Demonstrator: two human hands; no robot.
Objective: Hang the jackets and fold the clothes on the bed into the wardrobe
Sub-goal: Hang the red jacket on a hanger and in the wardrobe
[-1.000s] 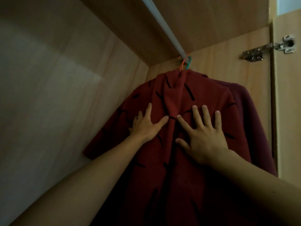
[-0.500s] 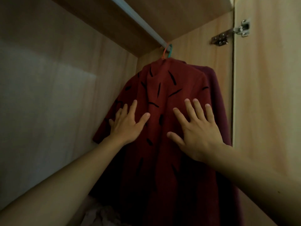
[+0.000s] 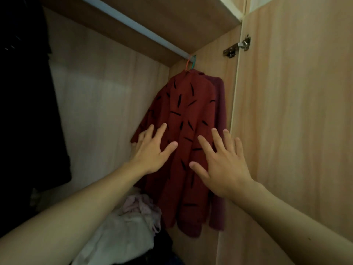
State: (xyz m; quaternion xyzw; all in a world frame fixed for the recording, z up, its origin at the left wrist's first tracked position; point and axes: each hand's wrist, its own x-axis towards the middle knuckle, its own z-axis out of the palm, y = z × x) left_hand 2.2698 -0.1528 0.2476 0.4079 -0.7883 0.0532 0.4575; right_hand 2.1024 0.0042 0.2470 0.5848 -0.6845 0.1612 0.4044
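Note:
A red jacket with black dashes point(image 3: 188, 111) hangs from an orange and teal hanger hook point(image 3: 191, 62) on the white wardrobe rail point(image 3: 133, 25), at the rail's right end. Behind it hangs a maroon garment point(image 3: 219, 104). My left hand point(image 3: 152, 150) is spread flat with straight fingers in front of the jacket's left side. My right hand point(image 3: 223, 161) is spread the same way in front of its right side. Whether the palms still touch the cloth I cannot tell. Neither hand holds anything.
A heap of pale pink and white clothes point(image 3: 129, 222) lies on the wardrobe floor below my left arm. Dark garments point(image 3: 28, 111) hang at the far left. The wardrobe's right wall and open door point(image 3: 296, 131) with a metal hinge point(image 3: 237, 47) stand close to the right.
Both hands have slid down the jacket and drawn back toward me. The view has pulled away from the wardrobe, so the whole jacket and the clothes heap below now show.

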